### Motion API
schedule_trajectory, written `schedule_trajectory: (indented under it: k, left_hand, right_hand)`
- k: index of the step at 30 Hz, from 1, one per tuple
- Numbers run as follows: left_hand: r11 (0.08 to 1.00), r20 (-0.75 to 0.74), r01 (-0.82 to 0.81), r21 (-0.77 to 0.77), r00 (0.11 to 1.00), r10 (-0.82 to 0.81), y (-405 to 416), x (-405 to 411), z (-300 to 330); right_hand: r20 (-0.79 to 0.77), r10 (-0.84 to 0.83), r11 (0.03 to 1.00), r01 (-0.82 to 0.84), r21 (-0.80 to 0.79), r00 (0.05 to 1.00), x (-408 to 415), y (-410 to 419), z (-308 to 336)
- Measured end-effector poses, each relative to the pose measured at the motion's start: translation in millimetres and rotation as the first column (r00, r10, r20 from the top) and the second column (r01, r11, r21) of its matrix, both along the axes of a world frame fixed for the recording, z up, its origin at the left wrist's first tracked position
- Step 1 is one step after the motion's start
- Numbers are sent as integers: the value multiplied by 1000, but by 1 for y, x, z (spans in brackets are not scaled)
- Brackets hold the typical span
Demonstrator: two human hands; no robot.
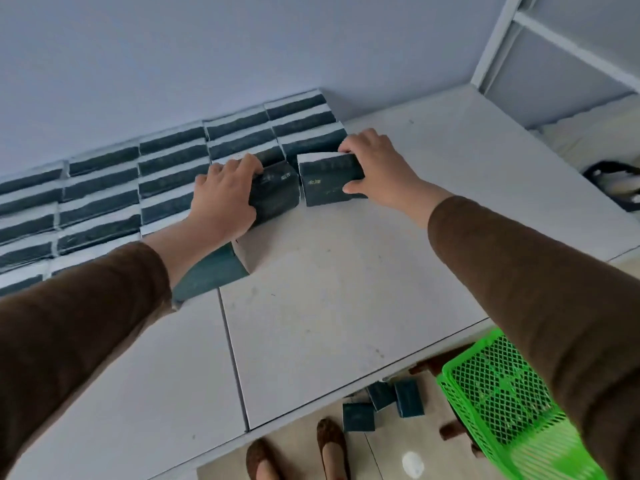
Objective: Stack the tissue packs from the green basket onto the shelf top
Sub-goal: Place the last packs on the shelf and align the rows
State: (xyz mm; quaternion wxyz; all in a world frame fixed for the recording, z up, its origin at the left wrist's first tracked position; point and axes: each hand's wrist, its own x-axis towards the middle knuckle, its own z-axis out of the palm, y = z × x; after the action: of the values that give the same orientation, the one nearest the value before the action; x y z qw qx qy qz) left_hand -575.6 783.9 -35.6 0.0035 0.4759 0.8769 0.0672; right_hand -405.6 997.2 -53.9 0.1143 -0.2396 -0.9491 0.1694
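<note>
Dark teal tissue packs with white edges lie in stacked rows (104, 192) along the wall on the white shelf top (329, 289). My left hand (221, 199) grips one tissue pack (275, 194) at the front of the rows. My right hand (375, 164) grips a second tissue pack (327, 180) just to its right, the two packs nearly touching. Another pack (214, 271) lies under my left forearm. The green basket (505, 400) stands below the shelf edge at the lower right, partly hidden by my right sleeve.
Three loose tissue packs (381, 403) lie on the floor beside the basket, near my shoes (298, 452). A white metal frame (502, 46) rises at the shelf's far right corner. A dark object (616, 183) sits at the right edge.
</note>
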Motion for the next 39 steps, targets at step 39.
schedule_trajectory:
  k: [39]
  left_hand:
    - [855, -112, 477, 203, 879, -464, -163, 297, -56]
  right_hand:
    - [-237, -429, 897, 380, -228, 871, 318, -244, -75]
